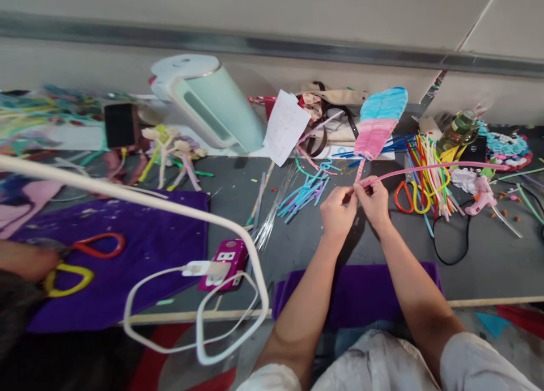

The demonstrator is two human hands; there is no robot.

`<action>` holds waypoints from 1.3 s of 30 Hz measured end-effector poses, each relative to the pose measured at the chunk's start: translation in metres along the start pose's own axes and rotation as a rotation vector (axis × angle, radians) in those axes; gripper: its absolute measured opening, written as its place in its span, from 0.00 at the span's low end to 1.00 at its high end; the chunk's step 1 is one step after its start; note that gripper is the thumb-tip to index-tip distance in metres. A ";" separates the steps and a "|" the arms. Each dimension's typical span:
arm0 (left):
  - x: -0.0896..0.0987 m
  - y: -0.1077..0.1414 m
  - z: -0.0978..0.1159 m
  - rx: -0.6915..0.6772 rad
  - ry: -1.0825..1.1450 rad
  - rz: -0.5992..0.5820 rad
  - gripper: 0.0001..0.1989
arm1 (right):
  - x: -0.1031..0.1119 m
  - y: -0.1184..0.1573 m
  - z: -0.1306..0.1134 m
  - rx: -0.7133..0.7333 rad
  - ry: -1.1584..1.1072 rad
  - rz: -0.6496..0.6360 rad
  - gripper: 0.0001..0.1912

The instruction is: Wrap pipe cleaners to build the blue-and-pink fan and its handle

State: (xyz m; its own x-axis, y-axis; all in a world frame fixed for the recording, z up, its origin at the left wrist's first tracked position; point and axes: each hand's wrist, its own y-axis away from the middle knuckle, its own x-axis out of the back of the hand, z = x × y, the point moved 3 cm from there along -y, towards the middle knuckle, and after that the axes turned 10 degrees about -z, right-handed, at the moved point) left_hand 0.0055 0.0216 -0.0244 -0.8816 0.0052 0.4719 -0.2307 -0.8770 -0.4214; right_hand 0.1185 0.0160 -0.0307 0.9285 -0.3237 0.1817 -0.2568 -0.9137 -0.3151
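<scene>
A fuzzy feather-shaped piece (pixel 380 124), blue at its tip and pink below, stands up from my hands on a stem wrapped in pink. My left hand (pixel 339 212) pinches the bottom of that stem. Touching it at the fingertips, my right hand (pixel 374 201) is closed on a long pink pipe cleaner (pixel 429 169), which stretches away to the right. Where the pipe cleaner meets the stem is hidden by my fingers. Scissors with red and yellow handles (pixel 420 198) lie just right of my right hand, beside a bundle of coloured pipe cleaners (pixel 433 181).
Blue and purple pipe cleaners (pixel 306 192) lie left of my hands. A pale green kettle (pixel 212 105) and a paper sheet (pixel 287 127) stand behind. A white cable (pixel 204 212) arches near a purple power strip (pixel 225 263). A glue gun (pixel 482 195) lies right; another person's hand (pixel 28 260) is left.
</scene>
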 end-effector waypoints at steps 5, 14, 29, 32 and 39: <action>0.000 0.001 0.000 -0.052 -0.086 0.008 0.06 | -0.002 0.001 0.003 -0.011 -0.028 0.004 0.07; 0.000 0.001 -0.003 -0.054 -0.112 0.019 0.07 | -0.002 0.001 0.003 -0.041 -0.026 -0.009 0.08; 0.004 -0.004 -0.001 0.012 0.076 0.041 0.05 | -0.002 0.002 -0.002 -0.055 -0.079 -0.018 0.09; 0.003 -0.005 -0.005 0.090 0.180 0.033 0.04 | -0.002 0.002 -0.004 -0.056 -0.085 -0.026 0.10; -0.007 -0.006 -0.020 0.308 0.590 -0.045 0.04 | 0.001 0.000 -0.002 -0.049 -0.124 -0.051 0.11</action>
State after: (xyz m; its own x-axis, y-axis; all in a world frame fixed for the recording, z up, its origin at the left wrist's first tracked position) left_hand 0.0054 0.0360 -0.0407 -0.9716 0.2299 -0.0557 -0.2214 -0.9666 -0.1292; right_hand 0.1187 0.0158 -0.0287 0.9659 -0.2466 0.0791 -0.2186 -0.9401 -0.2617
